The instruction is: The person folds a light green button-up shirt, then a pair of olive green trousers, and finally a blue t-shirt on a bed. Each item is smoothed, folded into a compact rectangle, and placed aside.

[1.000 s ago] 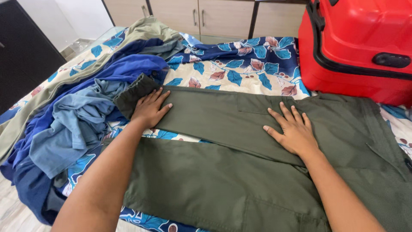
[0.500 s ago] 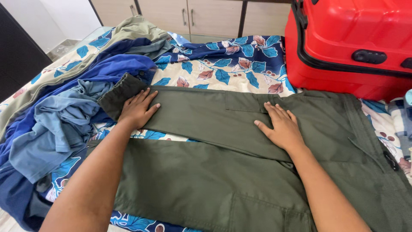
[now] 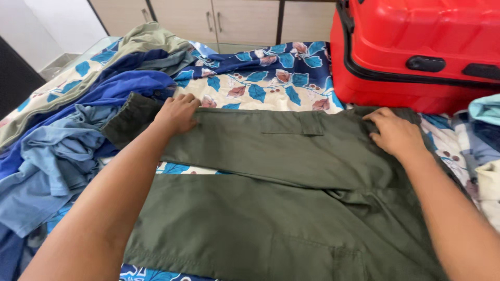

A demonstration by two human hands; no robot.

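From the head camera, we saw the olive trousers point(image 3: 281, 171) spread on the bed point(image 3: 271, 83) directly under both hands, their far leg running crosswise from one hand to the other. Our left hand point(image 3: 176, 113) curled its fingers over that leg's far edge near the cuff; our right hand point(image 3: 394, 134) gripped the fabric at the waist end. The red suitcase point(image 3: 416, 52) stood just beyond the right hand, and the blue clothes heap point(image 3: 62, 140) lay outside the left.
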